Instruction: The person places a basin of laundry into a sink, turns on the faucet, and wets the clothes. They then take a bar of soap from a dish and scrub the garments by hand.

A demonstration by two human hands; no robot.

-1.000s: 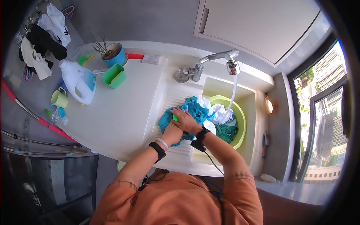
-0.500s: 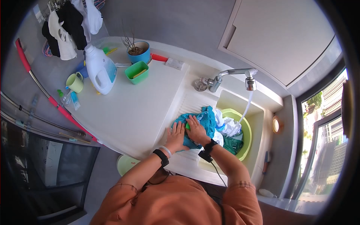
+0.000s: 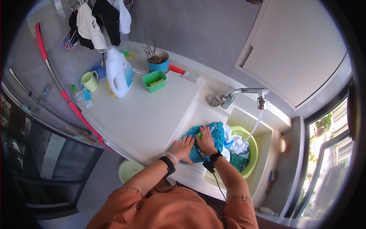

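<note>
Both hands press on a wet teal garment (image 3: 211,134) spread over the ribbed drainboard (image 3: 198,119) at the sink's left edge, where the grooves give a rough surface to rub cloth against and let water run back toward the basin. The left hand (image 3: 183,148) lies flat with fingers spread, pinning the near edge of the fabric so it cannot slide. The right hand (image 3: 206,140) is curled around a small bright-green object (image 3: 199,134), probably a scrub brush or soap bar, and bears it down on the cloth; only a sliver shows, so which it is cannot be told.

The garment trails rightward into a lime-green plastic basin (image 3: 252,152) sitting inside the sink (image 3: 267,131), which also holds crumpled white and dark-green laundry. A chrome faucet (image 3: 244,92) swings over the basin and a thin stream of water falls into it, keeping the load soaked.

Further along the smooth cream counter (image 3: 152,110) stand a white detergent jug (image 3: 119,72) with a moulded handle, a pale-green mug (image 3: 90,81), a square green tub (image 3: 154,81) and a blue pot of dry twigs (image 3: 158,61), all clear of the splash. Socks and cloths hang above.
</note>
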